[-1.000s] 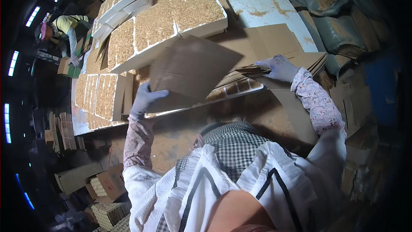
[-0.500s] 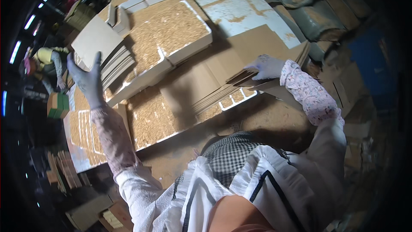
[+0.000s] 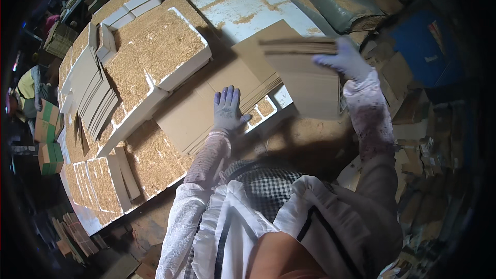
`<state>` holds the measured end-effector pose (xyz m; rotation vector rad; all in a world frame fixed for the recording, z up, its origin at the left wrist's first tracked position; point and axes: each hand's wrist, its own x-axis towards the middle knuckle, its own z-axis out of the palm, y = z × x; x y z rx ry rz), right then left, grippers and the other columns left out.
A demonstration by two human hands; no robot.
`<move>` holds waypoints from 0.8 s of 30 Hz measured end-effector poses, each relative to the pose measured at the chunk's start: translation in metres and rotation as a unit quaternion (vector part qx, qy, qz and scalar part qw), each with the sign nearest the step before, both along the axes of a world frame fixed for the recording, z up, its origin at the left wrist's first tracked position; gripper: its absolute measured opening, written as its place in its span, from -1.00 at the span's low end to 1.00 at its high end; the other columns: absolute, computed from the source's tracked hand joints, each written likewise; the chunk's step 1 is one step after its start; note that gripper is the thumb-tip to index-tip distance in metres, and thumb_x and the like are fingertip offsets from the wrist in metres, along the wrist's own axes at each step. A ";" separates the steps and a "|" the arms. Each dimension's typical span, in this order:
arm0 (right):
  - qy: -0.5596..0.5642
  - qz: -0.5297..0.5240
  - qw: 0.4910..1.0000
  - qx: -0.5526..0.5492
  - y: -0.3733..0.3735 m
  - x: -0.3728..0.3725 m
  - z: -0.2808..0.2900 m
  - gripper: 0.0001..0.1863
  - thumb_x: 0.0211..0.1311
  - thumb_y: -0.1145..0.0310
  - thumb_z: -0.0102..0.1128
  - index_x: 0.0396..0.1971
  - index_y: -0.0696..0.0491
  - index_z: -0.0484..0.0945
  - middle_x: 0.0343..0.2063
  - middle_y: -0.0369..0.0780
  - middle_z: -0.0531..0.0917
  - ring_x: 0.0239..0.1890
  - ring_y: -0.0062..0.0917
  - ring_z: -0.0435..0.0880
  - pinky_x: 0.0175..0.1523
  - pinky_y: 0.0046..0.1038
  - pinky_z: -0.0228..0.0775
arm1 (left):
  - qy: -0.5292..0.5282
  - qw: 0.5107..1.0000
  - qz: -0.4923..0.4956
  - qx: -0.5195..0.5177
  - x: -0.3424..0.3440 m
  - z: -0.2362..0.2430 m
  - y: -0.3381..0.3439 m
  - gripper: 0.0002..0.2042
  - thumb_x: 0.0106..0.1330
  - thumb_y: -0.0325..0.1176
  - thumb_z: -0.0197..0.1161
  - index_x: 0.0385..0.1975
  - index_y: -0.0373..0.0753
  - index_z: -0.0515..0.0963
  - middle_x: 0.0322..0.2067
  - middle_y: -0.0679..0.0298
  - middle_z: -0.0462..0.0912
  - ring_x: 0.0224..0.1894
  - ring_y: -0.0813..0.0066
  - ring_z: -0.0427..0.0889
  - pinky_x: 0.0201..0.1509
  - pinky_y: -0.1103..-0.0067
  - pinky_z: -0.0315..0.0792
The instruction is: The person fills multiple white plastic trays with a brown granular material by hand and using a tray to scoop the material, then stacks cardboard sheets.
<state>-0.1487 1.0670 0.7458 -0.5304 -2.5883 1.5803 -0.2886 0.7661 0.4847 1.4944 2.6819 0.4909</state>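
Note:
My left hand (image 3: pixel 227 109), in a pale purple glove, lies open on a flat stack of brown cardboard sheets (image 3: pixel 188 119), fingers spread. The stack rests over white trays filled with tan wood shavings. At the right, my gloved right hand (image 3: pixel 347 61) is closed on the edge of several cardboard sheets (image 3: pixel 305 85), which hang tilted beyond the stack and are slightly blurred. Its thumb lies over the near face; the other fingers are partly hidden.
White trays of shavings (image 3: pixel 165 46) cover the table's left half, with grey-brown boards (image 3: pixel 93 93) leaning among them. Behind is a white surface (image 3: pixel 248 0) strewn with shavings. Sacks (image 3: pixel 346 8) and a blue sheet (image 3: pixel 421 46) lie at the right. Another person (image 3: pixel 28 88) works at far left.
My left hand has come from beside the leaning boards down onto the cardboard stack. My right hand has pulled several sheets away to the right. The view has shifted.

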 end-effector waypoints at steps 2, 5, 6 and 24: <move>0.138 -0.192 0.963 -0.133 0.059 0.044 0.004 -0.51 -0.04 0.40 0.46 -0.21 0.39 0.44 -0.23 0.00 0.65 -0.26 -0.43 0.70 -0.16 -0.54 0.55 | -0.041 0.998 -0.013 -0.051 -0.001 0.015 0.010 0.09 -0.13 0.36 0.25 0.33 -0.31 0.07 0.34 -0.04 0.07 0.42 0.01 -0.07 0.46 0.16 -0.30; 0.269 -0.223 0.932 0.099 0.075 0.082 0.056 -0.62 -0.03 0.54 0.43 -0.21 0.32 0.49 -0.31 -0.09 0.66 -0.28 -0.49 0.70 -0.11 -0.49 0.58 | -0.085 0.991 -0.022 -0.102 -0.011 0.017 0.011 0.19 -0.19 0.42 0.23 0.36 -0.32 -0.02 0.38 -0.04 -0.03 0.46 0.02 -0.20 0.47 0.17 -0.40; 0.316 -0.226 0.910 0.144 0.075 0.089 0.071 -0.63 -0.02 0.54 0.42 -0.19 0.29 0.51 -0.30 -0.12 0.66 -0.28 -0.51 0.70 -0.09 -0.50 0.58 | -0.084 0.991 -0.023 -0.097 -0.010 0.017 0.009 0.19 -0.19 0.42 0.23 0.36 -0.32 -0.02 0.38 -0.04 -0.03 0.46 0.02 -0.20 0.47 0.17 -0.40; 0.370 -0.388 0.757 0.374 0.156 0.404 0.281 -0.48 0.30 0.27 0.08 0.22 0.14 0.35 0.15 -0.20 0.48 0.14 -0.53 0.48 0.24 -0.53 0.27 | -0.137 0.976 -0.022 -0.169 -0.014 0.047 0.028 0.26 -0.21 0.47 0.25 0.37 -0.36 -0.09 0.37 -0.12 -0.06 0.45 -0.01 -0.21 0.47 0.19 -0.40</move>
